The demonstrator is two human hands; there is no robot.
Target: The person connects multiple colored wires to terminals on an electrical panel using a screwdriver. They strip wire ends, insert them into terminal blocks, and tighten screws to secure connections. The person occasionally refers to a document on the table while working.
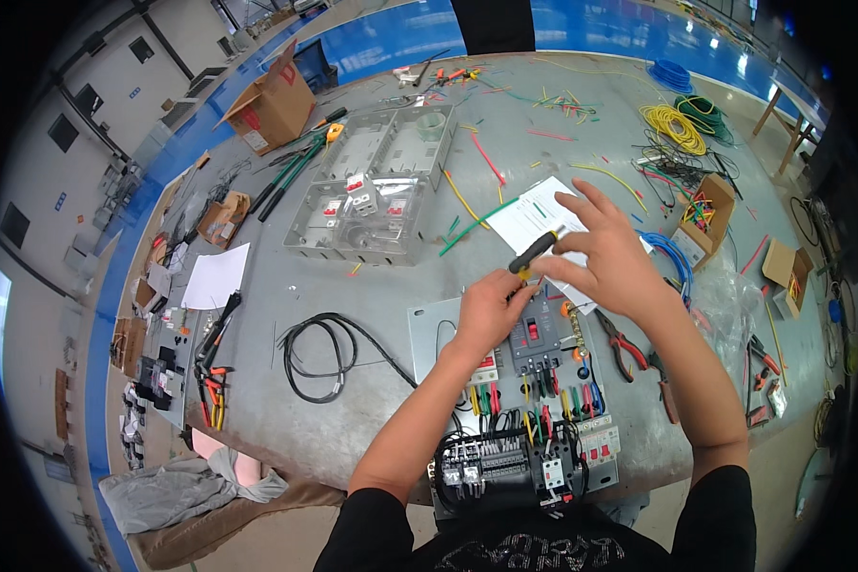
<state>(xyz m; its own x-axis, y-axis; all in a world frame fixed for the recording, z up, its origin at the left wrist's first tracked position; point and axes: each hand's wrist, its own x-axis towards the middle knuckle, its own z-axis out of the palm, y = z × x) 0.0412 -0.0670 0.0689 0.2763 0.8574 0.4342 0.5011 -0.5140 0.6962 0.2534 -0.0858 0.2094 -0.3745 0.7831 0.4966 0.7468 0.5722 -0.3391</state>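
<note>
A screwdriver (pixel 534 252) with a black and yellow handle stands tilted over the top end of a grey circuit breaker (pixel 532 334). My right hand (pixel 605 255) has its thumb and a finger at the handle, while its other fingers stretch upward. Close to the screwdriver's lower end, my left hand (pixel 489 310) is closed with fingertips pinched; what lies between them is hidden. The breaker, with a red switch, sits on a metal mounting plate (pixel 431 329). Red, green, yellow and blue wires (pixel 491 398) run below it to a black terminal block (pixel 500 458).
Red-handled pliers (pixel 623 348) lie right of the plate. A black cable coil (pixel 319 357) rests at left. Beyond are a clear-covered grey box (pixel 357 219), printed paper (pixel 524 224), and yellow wire coils (pixel 674 129). Small cartons (pixel 705 214) stand at right.
</note>
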